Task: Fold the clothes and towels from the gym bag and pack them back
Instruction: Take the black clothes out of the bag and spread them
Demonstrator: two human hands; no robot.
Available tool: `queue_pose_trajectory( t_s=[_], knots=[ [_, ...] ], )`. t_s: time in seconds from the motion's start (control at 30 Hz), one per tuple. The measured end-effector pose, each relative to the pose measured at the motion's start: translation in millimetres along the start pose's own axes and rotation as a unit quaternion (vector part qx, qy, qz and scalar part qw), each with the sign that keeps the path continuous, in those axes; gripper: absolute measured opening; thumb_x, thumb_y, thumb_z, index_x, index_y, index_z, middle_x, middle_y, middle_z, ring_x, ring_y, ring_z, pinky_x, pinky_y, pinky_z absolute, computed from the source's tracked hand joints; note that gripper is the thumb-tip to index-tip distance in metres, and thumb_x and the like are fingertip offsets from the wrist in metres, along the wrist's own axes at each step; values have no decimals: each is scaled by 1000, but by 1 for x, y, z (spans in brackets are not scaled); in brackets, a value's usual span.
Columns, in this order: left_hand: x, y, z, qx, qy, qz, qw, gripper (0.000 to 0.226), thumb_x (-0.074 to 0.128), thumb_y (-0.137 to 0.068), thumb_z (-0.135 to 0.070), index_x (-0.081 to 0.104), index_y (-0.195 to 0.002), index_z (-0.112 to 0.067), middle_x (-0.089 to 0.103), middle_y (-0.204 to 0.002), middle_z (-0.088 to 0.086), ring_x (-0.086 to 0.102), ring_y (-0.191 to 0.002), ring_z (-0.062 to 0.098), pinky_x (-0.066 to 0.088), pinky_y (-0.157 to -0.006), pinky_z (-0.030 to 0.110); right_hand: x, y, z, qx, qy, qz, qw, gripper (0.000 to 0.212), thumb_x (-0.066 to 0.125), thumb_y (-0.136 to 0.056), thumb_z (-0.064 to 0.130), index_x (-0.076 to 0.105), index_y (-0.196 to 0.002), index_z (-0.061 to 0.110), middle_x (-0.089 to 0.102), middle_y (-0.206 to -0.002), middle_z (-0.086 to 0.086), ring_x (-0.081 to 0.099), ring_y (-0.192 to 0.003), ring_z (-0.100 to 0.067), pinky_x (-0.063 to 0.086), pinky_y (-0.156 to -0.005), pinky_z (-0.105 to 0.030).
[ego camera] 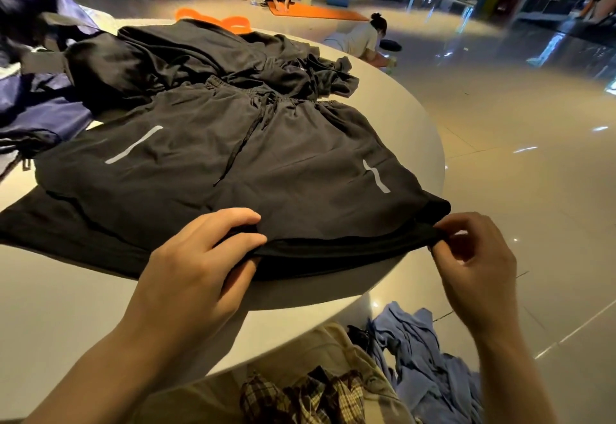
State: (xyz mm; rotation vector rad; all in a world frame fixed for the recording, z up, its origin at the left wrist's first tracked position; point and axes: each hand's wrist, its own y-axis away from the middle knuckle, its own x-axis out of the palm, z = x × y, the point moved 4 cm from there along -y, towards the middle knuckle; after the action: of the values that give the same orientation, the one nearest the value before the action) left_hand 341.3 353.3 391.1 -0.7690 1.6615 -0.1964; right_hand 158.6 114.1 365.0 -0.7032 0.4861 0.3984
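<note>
Two hands hold the black shorts at the counter's near edge. Left grip curls around the hem. Right grip pinches the hem's corner, past the counter's edge.

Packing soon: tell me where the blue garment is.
In the head view, the blue garment lies crumpled low right on the floor below the table, beside plaid cloth.

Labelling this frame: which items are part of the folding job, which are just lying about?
In the job:
- dark shorts, hem held by left hand and right hand
- black garments piled behind
- purple gym bag
- blue clothes on floor

Lying about:
- orange item at table's far edge
- orange mat
</note>
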Motion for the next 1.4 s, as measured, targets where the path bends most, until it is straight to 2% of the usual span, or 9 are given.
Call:
queue_pose_trajectory(
  t_s=[0.17,0.37,0.6,0.77,0.87,1.03,1.23,1.33,1.4],
  knots=[
    [5,2,4,-17,25,-25,999,33,48,-88,-31,75,-91,-13,69,-103,-1,59,-95,12,43,-86,21,-1,7,-6,45,-170,161,971,32,64,-80,14,63,-102,38,61,-109,13,61,-98,-12,53,-81,-22],
    [2,-5,7,-73,81,-68,992,33,50,-89,-34,74,-81,-12,69,-90,-6,64,-83,14,47,-75,30,11,11,3,60,-137,88,985,29,75,-80,23,59,-98,38,58,-104,16,56,-92,-1,49,-71,-12],
    [0,-4,14,-94,127,-90,983,34,50,-88,-36,74,-82,-12,66,-87,-11,59,-84,5,45,-77,18,8,1,4,-4,1,16,1000,36,58,-81,-9,60,-97,23,57,-92,6,59,-79,-7,47,-67,-11],
    [6,5,15,-30,44,19,998,39,49,-82,-36,69,-112,-20,61,-117,-4,57,-107,16,48,-88,29,-16,-5,-11,-2,70,-33,997,24,60,-83,-8,64,-100,9,57,-92,1,55,-75,-9,44,-70,-16],
    [6,11,12,-34,58,55,996,54,50,-80,-42,54,-132,-27,52,-130,-9,50,-115,9,45,-90,25,-10,1,-16,-35,117,36,992,25,64,-78,-9,64,-94,10,55,-87,1,53,-70,-5,44,-63,-17],
    [-23,-4,26,9,170,21,985,48,55,-84,-44,57,-127,-22,53,-130,-10,47,-124,2,34,-103,15,-25,-16,-6,-52,68,33,996,22,55,-80,11,62,-99,21,59,-95,3,55,-78,-5,43,-65,-22],
    [1,-40,87,-159,259,101,947,25,40,-94,-60,52,-115,-59,52,-125,-33,44,-122,-8,27,-96,3,16,-69,-6,-116,267,153,944,30,70,-80,3,67,-109,13,61,-110,-11,58,-93,-31,45,-75,-31],
    [18,-37,90,-140,170,201,954,40,23,-89,-59,32,-128,-55,31,-127,-43,27,-120,-20,12,-98,0,4,-75,-18,-58,165,58,983,19,60,-87,1,69,-101,11,67,-93,-6,60,-79,-25,47,-70,-30],
    [18,-33,88,-85,117,231,962,48,10,-85,-77,26,-128,-62,22,-134,-44,19,-126,-22,1,-106,5,-7,-75,-32,22,83,-14,996,17,56,-89,2,68,-98,10,65,-89,-3,59,-77,-20,50,-74,-34]
  ],
)
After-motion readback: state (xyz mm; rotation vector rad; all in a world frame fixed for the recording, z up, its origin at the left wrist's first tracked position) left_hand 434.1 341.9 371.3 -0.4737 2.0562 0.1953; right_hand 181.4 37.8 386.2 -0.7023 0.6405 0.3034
